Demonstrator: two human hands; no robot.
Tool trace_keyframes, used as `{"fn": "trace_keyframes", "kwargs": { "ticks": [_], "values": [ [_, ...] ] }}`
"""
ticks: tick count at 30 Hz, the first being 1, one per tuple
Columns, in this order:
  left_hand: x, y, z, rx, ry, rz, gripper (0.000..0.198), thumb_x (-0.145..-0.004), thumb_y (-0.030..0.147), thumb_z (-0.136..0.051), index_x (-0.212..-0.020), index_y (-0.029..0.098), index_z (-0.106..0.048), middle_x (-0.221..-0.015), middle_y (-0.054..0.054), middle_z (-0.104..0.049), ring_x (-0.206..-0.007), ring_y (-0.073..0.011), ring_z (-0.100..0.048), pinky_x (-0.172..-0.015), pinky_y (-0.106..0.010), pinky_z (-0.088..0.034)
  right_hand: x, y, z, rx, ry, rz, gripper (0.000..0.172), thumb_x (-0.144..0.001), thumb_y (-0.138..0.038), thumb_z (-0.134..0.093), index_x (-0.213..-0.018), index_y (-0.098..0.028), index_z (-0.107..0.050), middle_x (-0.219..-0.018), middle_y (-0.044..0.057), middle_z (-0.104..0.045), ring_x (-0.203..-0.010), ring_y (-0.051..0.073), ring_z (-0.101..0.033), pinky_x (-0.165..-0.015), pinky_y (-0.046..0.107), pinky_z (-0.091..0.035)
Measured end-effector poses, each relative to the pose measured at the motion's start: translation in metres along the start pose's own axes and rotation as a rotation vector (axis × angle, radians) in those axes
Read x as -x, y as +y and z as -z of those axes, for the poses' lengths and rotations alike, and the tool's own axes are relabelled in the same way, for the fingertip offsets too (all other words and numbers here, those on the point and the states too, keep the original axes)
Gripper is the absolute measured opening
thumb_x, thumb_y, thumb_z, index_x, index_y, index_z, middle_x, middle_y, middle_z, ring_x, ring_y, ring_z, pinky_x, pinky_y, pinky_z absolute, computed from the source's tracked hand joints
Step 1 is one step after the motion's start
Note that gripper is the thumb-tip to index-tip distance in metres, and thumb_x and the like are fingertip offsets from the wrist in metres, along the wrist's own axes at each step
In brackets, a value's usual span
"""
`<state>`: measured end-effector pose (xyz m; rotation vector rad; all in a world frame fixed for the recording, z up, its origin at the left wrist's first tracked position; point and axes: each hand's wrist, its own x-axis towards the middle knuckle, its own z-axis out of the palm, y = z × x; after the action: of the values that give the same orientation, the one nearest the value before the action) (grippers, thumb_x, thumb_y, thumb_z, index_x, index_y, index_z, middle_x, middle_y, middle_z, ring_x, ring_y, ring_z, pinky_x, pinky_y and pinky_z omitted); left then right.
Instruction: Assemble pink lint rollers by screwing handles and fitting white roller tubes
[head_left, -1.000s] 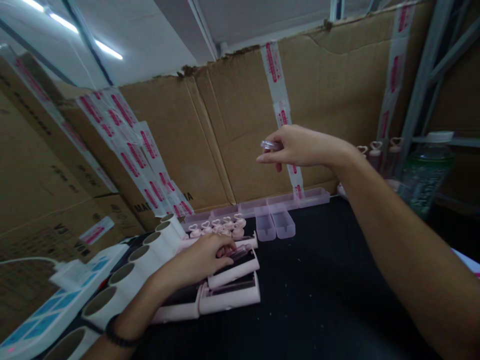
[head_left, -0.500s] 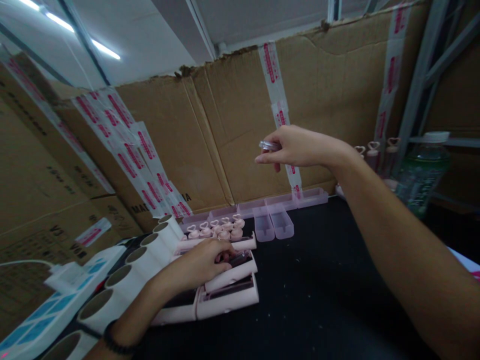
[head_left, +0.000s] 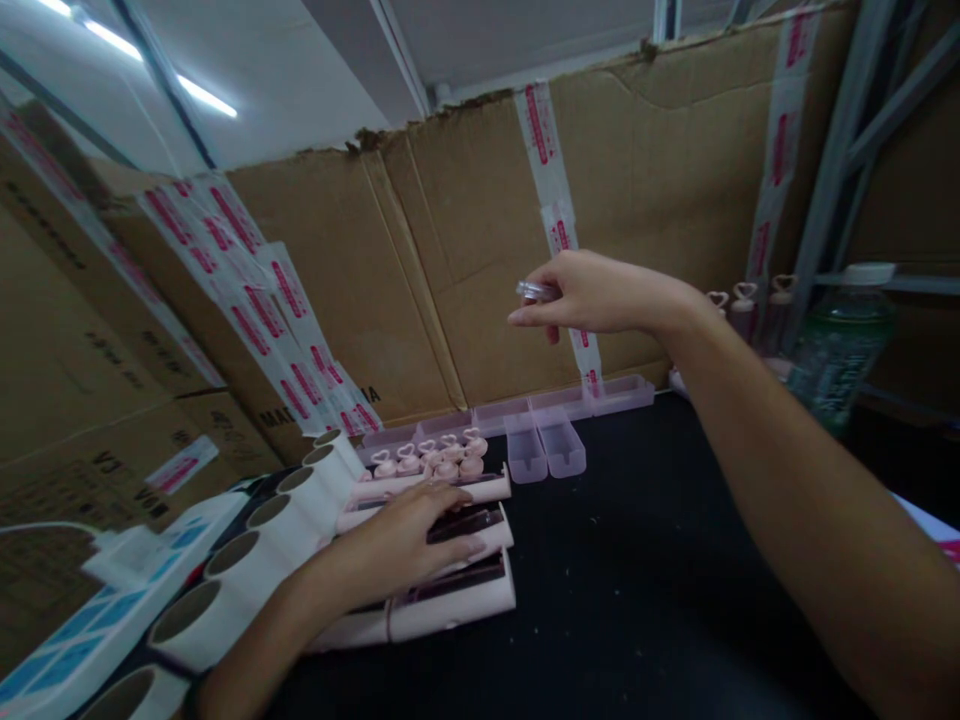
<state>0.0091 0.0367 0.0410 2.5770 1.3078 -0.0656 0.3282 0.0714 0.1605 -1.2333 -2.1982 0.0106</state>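
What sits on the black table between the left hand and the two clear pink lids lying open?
In the head view, the heart-topped pink caps stand between the left hand and the clear pink lids.

Taped cardboard wall (head_left: 480,250) behind a black table (head_left: 637,560) — grey metal shelving (head_left: 840,160) right, ceiling strip lights (head_left: 202,95).

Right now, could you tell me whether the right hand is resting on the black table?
No, the right hand is raised well above the black table, pinching a small clear piece in front of the cardboard wall.
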Motion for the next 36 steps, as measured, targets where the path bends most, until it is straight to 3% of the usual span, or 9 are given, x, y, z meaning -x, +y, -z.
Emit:
{"fn": "trace_keyframes", "kwargs": {
  "ticks": [3,6,11,15,18,26,30,33,36],
  "values": [
    [0.015,0.009,-0.013,-0.099,0.037,-0.017,0.089,-0.081,0.070,-0.069,-0.153,0.024,-0.044,-0.161,-0.014,-0.039,-0.149,-0.0408,-0.034,-0.121,-0.060,-0.029,0.000,0.002,0.001,-0.005,0.005,0.001,0.037,-0.097,-0.036,-0.070,-0.069,-0.013,-0.065,-0.057,-0.001,-0.061,-0.049,0.009,-0.046,-0.052,0.027,-0.033],
    [0.027,0.016,-0.034,-0.207,0.052,-0.058,0.115,-0.070,0.081,-0.071,-0.161,0.024,-0.027,-0.166,-0.017,-0.029,-0.152,-0.0439,-0.027,-0.121,-0.067,-0.027,0.000,0.002,0.001,-0.007,0.008,0.000,0.035,-0.097,-0.035,-0.070,-0.070,-0.013,-0.065,-0.062,-0.001,-0.065,-0.050,0.009,-0.049,-0.053,0.026,-0.034],
    [0.029,0.011,-0.058,-0.335,0.145,-0.119,0.113,-0.078,0.077,-0.067,-0.164,0.027,-0.011,-0.170,-0.016,-0.017,-0.155,-0.0414,-0.018,-0.121,-0.071,-0.023,0.000,0.002,0.000,-0.010,0.006,0.007,0.036,-0.098,-0.035,-0.069,-0.070,-0.013,-0.064,-0.062,-0.001,-0.065,-0.051,0.009,-0.051,-0.054,0.026,-0.036],
    [0.021,0.002,-0.055,-0.361,0.205,-0.150,0.119,-0.078,0.072,-0.071,-0.164,0.024,-0.004,-0.170,-0.021,-0.006,-0.156,-0.0440,-0.011,-0.119,-0.070,-0.026,-0.001,0.003,-0.001,-0.017,-0.011,0.005,0.035,-0.097,-0.035,-0.069,-0.070,-0.014,-0.065,-0.062,0.000,-0.064,-0.052,0.010,-0.051,-0.054,0.027,-0.035],
    [0.015,-0.001,-0.048,-0.345,0.134,-0.137,0.120,-0.079,0.074,-0.068,-0.164,0.020,-0.002,-0.169,-0.025,0.001,-0.156,-0.0457,-0.007,-0.121,-0.069,-0.022,-0.002,0.003,0.000,-0.018,-0.017,0.008,0.036,-0.098,-0.036,-0.068,-0.070,-0.014,-0.064,-0.064,0.001,-0.065,-0.055,0.011,-0.053,-0.056,0.027,-0.036],
    [0.010,0.000,-0.040,-0.326,0.069,-0.099,0.106,-0.082,0.069,-0.069,-0.163,0.032,-0.011,-0.170,-0.017,-0.011,-0.156,-0.0434,-0.014,-0.120,-0.070,-0.024,0.001,0.003,0.002,-0.042,-0.001,0.008,0.036,-0.097,-0.034,-0.069,-0.068,-0.015,-0.061,-0.062,0.000,-0.064,-0.051,0.010,-0.049,-0.055,0.028,-0.034],
    [0.006,-0.009,-0.041,-0.325,0.076,-0.100,0.106,-0.081,0.067,-0.071,-0.163,0.033,-0.013,-0.170,-0.015,-0.015,-0.156,-0.0419,-0.016,-0.120,-0.069,-0.024,0.002,0.005,0.004,-0.061,0.012,0.006,0.035,-0.097,-0.034,-0.070,-0.069,-0.014,-0.061,-0.064,0.001,-0.066,-0.058,0.011,-0.057,-0.059,0.027,-0.038],
    [0.005,-0.017,-0.042,-0.335,0.122,-0.141,0.109,-0.079,0.068,-0.073,-0.163,0.033,-0.013,-0.170,-0.016,-0.017,-0.155,-0.0432,-0.019,-0.118,-0.071,-0.026,0.003,0.003,0.005,-0.063,0.039,0.000,0.038,-0.098,-0.040,-0.069,-0.071,-0.014,-0.061,-0.061,0.000,-0.062,-0.058,0.012,-0.056,-0.059,0.027,-0.037],
    [0.005,-0.017,-0.040,-0.376,0.243,-0.263,0.110,-0.077,0.073,-0.070,-0.163,0.032,-0.015,-0.168,-0.019,-0.022,-0.152,-0.0465,-0.026,-0.115,-0.074,-0.029,0.005,-0.003,0.006,-0.046,0.085,-0.001,0.052,-0.100,-0.055,-0.062,-0.068,-0.015,-0.057,-0.057,-0.002,-0.052,-0.055,0.011,-0.047,-0.057,0.029,-0.030]
  ]
}}
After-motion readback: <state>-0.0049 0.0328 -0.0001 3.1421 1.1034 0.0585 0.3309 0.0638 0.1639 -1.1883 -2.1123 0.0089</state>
